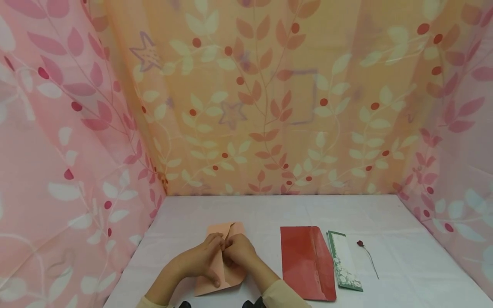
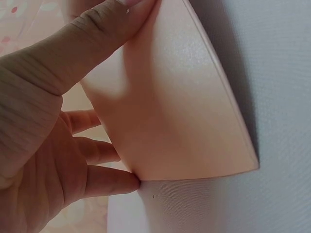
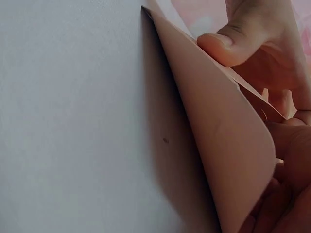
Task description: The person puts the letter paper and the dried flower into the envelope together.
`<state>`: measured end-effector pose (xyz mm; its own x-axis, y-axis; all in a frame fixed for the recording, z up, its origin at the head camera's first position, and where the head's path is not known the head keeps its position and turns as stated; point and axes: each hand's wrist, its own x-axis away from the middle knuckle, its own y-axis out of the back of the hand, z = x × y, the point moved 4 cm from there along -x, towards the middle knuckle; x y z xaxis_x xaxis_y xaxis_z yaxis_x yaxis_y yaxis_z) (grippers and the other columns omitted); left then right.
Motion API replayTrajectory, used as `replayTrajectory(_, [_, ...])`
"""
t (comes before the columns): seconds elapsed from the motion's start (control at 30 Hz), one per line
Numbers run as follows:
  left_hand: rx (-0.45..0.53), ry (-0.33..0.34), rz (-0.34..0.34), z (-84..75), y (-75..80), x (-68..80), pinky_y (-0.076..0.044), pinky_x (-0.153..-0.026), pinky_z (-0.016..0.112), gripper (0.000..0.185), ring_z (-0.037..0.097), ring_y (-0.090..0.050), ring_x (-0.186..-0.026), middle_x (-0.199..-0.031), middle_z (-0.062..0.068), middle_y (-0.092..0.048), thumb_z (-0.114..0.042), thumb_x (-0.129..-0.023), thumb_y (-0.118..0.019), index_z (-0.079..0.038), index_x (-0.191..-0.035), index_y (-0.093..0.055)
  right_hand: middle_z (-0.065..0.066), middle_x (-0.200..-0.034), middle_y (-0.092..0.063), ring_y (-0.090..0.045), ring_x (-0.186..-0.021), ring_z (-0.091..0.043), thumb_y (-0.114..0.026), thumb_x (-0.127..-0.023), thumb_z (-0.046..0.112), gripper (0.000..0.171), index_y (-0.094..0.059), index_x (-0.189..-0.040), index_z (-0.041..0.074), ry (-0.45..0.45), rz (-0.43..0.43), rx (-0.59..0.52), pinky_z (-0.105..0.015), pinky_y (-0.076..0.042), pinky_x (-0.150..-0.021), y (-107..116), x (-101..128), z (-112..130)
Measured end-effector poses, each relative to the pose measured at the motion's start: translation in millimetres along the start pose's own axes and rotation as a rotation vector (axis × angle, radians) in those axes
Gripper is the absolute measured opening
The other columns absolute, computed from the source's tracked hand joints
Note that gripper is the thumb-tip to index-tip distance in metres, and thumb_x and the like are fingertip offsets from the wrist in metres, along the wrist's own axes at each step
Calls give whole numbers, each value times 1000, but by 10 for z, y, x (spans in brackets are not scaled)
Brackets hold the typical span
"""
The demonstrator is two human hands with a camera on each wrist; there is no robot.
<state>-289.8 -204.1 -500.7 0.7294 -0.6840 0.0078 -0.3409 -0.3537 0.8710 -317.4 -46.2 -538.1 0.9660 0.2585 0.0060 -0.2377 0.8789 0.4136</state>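
Folding pink envelope (image 1: 223, 273), near table edge (image 1: 185, 218): pinched by left hand (image 1: 200, 259) and right hand (image 1: 240, 252). Align flap edges first; crease firmly outward from centre, avoiding slip.

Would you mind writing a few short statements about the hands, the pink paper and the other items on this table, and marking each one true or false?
1. Both hands, the left hand and the right hand, hold the pink paper. True.
2. The red envelope lies to the left of the pink paper. False: it lies to its right.
3. A green-edged card lies just right of the red envelope. True.
4. The right hand holds the small flower stem. False: the stem lies alone on the white table, right of the card.
5. The pink paper lies completely flat. False: the wrist views show it curved and lifted off the table.
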Motion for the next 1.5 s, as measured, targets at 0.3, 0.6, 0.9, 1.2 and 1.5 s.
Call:
replayTrajectory(0.3, [23,-24,-4,-27,32,-23,-46,-110,44,87,39,-38,-145,-152,15,-33,-55,-60,-90,-19,-121,-39,8,-55,-60,-57,-53,-10,-71,-68,3,14,-68,-67,17,43,-15,147,-25,-42,-50,4,-1,65])
replayTrajectory(0.6, [44,-22,-5,-10,-4,-1,-46,-110,44,87,38,-41,-143,-156,18,-32,-56,-61,-90,-20,-122,-41,8,-72,-67,-61,-67,-6,-76,-77,5,10,-73,-84,12,122,78,24,-22,-50,-60,24,70,-5])
replayTrajectory(0.9, [30,-17,-19,17,1,2,-47,-108,49,86,40,-43,-142,-156,17,-32,-60,-60,-89,-22,-121,-41,0,-83,-75,-68,-74,-9,-75,-83,-1,19,-76,-100,7,124,151,-126,-23,-55,-64,124,197,-3])
replayTrajectory(1.2, [20,-10,-22,-15,-2,5,-47,-108,51,88,42,-43,-142,-156,17,-32,-58,-60,-90,-20,-123,-41,0,-78,-71,-66,-66,-13,-74,-82,-3,18,-74,-99,4,85,114,-93,-27,-53,-53,211,307,55])
replayTrajectory(1.5, [16,-38,-28,-37,-6,-12,-49,-105,46,84,43,-42,-141,-150,15,-36,-55,-60,-91,-21,-120,-43,2,-80,-68,-64,-68,-12,-78,-83,4,17,-74,-99,5,74,79,-24,-24,-50,-55,342,378,68])
